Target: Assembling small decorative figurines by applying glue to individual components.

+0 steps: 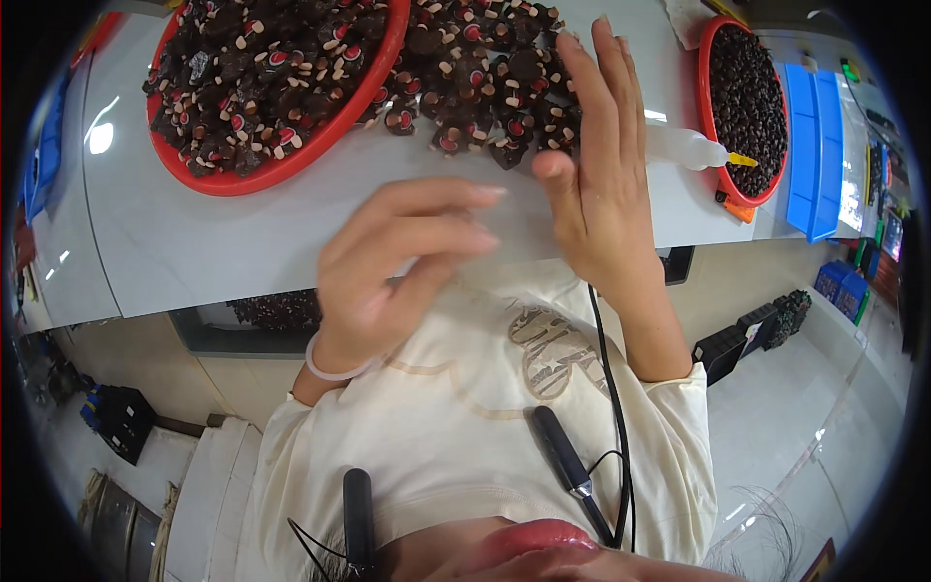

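Note:
Above the table's near edge, my left hand is loosely curved with its fingers apart, slightly blurred, and nothing shows in it. My right hand is upright with fingers stretched out and thumb apart, edge-on beside a loose heap of small dark parts. Many of these parts have red discs and tan tabs; their exact kind is unclear. Similar parts fill a big red tub at the far left. Just right of my right hand lies a white squeeze bottle with a yellow tip, partly hidden by that hand.
A second red tub with small dark pieces stands at the far right, an orange object by its base. Beyond it is a blue tray. Below the table edge sits an open drawer at left. A black cable hangs along my shirt.

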`<state>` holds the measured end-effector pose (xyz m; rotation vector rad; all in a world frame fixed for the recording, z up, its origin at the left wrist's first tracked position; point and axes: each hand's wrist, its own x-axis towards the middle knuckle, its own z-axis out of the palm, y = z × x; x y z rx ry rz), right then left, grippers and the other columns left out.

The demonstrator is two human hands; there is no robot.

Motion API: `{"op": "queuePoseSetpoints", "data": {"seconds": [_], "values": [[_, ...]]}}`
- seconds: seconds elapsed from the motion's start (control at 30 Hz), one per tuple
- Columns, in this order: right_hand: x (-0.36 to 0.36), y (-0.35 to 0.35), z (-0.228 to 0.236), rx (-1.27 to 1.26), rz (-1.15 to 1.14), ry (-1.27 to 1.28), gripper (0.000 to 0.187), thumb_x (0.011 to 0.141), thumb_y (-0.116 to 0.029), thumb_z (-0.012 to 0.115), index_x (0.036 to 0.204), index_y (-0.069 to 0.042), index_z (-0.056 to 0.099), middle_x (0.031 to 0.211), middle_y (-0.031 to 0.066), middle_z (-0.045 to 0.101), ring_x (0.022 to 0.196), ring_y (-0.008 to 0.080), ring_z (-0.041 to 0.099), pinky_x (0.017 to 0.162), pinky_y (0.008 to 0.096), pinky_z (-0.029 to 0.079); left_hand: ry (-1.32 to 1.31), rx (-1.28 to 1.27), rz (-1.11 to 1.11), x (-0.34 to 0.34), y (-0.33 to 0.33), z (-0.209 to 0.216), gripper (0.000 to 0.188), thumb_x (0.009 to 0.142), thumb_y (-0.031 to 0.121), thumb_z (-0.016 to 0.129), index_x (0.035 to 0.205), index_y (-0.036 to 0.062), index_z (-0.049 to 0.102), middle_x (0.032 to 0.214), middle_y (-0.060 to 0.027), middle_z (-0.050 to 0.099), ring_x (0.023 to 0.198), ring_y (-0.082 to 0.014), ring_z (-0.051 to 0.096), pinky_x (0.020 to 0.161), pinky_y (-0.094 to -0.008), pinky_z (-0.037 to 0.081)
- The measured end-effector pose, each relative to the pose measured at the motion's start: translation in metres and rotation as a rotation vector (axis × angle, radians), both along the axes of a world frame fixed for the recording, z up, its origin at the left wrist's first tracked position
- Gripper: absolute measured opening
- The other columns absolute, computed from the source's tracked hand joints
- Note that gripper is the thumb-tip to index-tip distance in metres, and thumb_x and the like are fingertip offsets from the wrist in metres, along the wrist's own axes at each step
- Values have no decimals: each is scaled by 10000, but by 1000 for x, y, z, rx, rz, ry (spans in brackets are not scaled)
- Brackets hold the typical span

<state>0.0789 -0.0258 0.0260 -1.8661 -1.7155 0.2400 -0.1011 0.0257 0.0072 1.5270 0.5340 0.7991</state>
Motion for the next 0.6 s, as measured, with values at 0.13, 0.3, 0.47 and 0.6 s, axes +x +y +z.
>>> {"op": "queuePoseSetpoints", "data": {"seconds": [0.13,0.3,0.47,0.6], "values": [[-3,6,-5,52,-37,-49,642,902,-500,376,1355,-51,299,1421,216,227,1316,402,198,1059,466,179,-95,-151,99,-9,7,2,173,744,-62,639,913,-26,623,1089,-186,560,911,-212,585,763,-284,491],[-4,12,-14,44,-141,-40,649,887,-469,444,1354,-45,292,1396,243,247,1309,394,207,1067,466,138,-148,-241,38,-6,14,-2,203,728,-64,652,928,-33,634,1083,-174,553,959,-214,568,805,-293,481],[-6,17,-14,17,-123,29,677,868,-471,479,1352,-37,291,1398,242,243,1309,398,204,1055,465,174,-109,-262,6,-5,15,-1,203,713,-70,660,910,-27,644,1075,-157,561,953,-207,572,812,-285,469],[-8,25,-14,23,-108,27,673,851,-443,516,1338,-26,310,1385,251,255,1286,406,240,1030,454,228,-73,-261,-29,-3,17,0,206,707,-72,661,902,-6,655,1035,-136,587,938,-202,577,801,-276,464]]}}
